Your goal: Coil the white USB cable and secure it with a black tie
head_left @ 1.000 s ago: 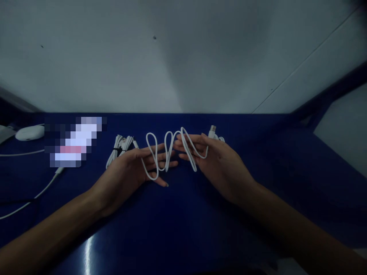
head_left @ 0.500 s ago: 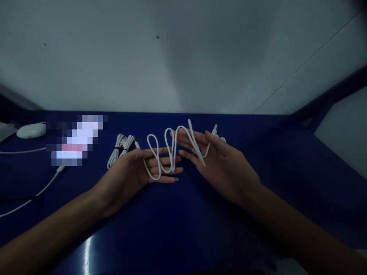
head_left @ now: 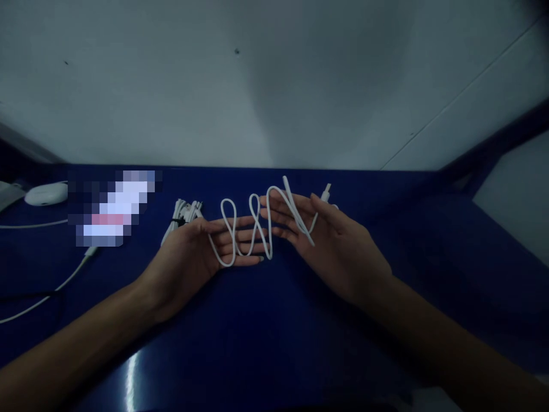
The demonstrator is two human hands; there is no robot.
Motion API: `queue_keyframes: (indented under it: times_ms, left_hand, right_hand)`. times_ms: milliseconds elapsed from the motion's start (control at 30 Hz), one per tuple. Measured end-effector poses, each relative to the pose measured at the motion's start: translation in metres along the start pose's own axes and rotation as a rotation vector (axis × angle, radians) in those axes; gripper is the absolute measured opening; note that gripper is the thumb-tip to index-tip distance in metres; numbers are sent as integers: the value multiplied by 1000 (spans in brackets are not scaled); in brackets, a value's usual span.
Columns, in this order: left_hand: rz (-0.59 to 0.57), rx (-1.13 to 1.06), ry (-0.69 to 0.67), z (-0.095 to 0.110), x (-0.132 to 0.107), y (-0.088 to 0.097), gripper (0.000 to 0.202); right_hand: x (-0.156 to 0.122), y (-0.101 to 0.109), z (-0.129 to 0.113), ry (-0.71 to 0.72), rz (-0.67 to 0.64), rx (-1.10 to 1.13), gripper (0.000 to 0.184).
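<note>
A white USB cable (head_left: 269, 240) runs in loose zigzag loops across the fingers of both my hands, a little above the blue tabletop. My left hand (head_left: 184, 257) is palm up with its fingers stretched under the loops, its thumb beside one end of the cable. My right hand (head_left: 343, 246) faces it, also palm up, supporting the other loops. The cable's USB plug (head_left: 326, 192) sticks up past the right thumb and index finger. The fingertips of the two hands nearly meet. Behind my left hand lies a bundle of white cables (head_left: 176, 214) bound with a black tie, partly hidden.
A blurred-out, lit phone-like object (head_left: 114, 209) lies to the left with a white cord (head_left: 71, 277) plugged into it. Beyond it sits a rounded white device (head_left: 46, 194). A pale wall (head_left: 193, 86) rises behind the blue table (head_left: 257, 337).
The cable's loops have shifted and spread slightly across my fingers. My left hand has drawn a little to the left, and my right hand has moved slightly right.
</note>
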State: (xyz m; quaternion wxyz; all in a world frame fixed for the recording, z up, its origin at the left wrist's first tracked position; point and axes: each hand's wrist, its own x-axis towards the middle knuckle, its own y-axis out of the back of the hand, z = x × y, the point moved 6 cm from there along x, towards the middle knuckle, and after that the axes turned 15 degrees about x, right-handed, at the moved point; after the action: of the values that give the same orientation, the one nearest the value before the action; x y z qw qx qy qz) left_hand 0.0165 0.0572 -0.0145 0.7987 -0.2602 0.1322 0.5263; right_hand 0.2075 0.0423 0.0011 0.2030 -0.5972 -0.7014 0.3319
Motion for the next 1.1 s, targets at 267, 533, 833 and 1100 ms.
queue_keyframes:
  times_ms: [267,533,833,1100]
  left_hand:
    - [-47,-136,-19,-1,4,0,51]
    - [-77,-94,-38,-1,1,0,48]
    - [6,-130,-58,-1,4,4,51]
    - [20,-116,-77,0,3,5,46]
  right_hand:
    - [1,1,-1,73,6,-86,33]
    - [-3,4,-4,157,119,-252,30]
    - [-3,16,-1,190,282,-440,38]
    - [-3,16,-1,162,310,-332,33]
